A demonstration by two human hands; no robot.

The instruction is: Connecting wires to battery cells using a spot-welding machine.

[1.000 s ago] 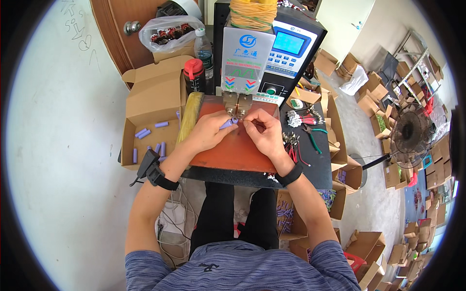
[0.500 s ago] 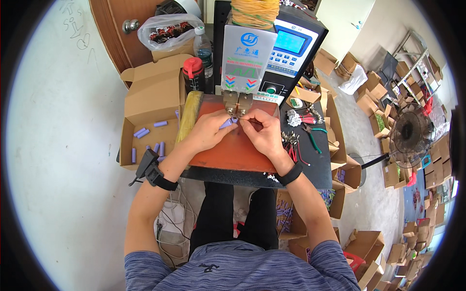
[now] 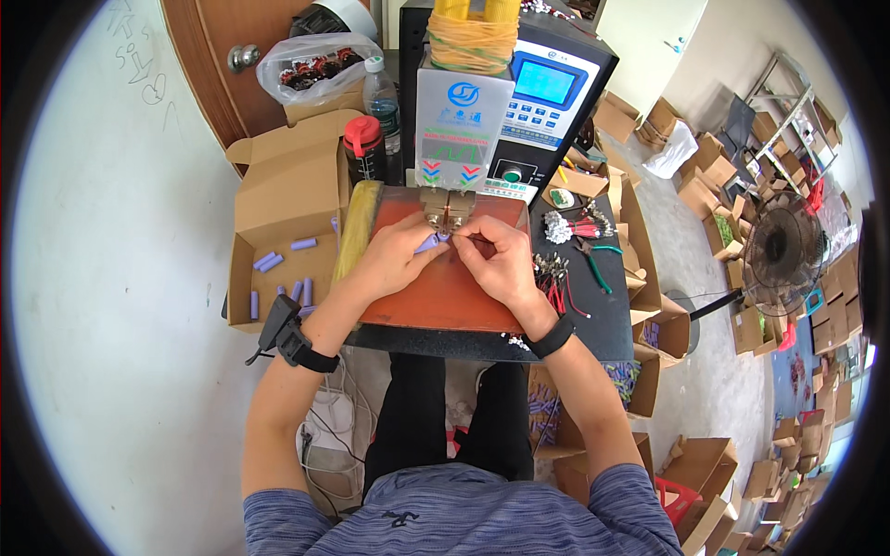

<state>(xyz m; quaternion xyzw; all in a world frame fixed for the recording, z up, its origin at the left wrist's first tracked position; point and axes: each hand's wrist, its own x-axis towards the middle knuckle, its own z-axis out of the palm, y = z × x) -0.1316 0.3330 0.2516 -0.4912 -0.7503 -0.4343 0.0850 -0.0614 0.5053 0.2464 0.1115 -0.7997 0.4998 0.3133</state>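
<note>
Head view: your left hand is curled closed around a purple cylinder, held just by the metal heads of the black machine, above the orange mat. Your right hand comes in from the other side, thumb and forefinger pinched together; too small to tell what, if anything, sits between them. Progress: looks mid-step, with the piece brought up to the heads; can't tell whether anything is joined. Left over, as I judge it: the loose purple cylinders lying in the open cardboard box on your left. Counts: held cylinder, one for sure, maybe two, fingers hide it. Loose ones in that box, six clear, plus a few partly hidden. Red wire bundles on your right, two, strands uncountable. Green-handled pliers, one. Bottles, two: a dark bottle with a red lid, a clear bottle. Yellow bundle beside the mat, one. Fan, one.
</note>
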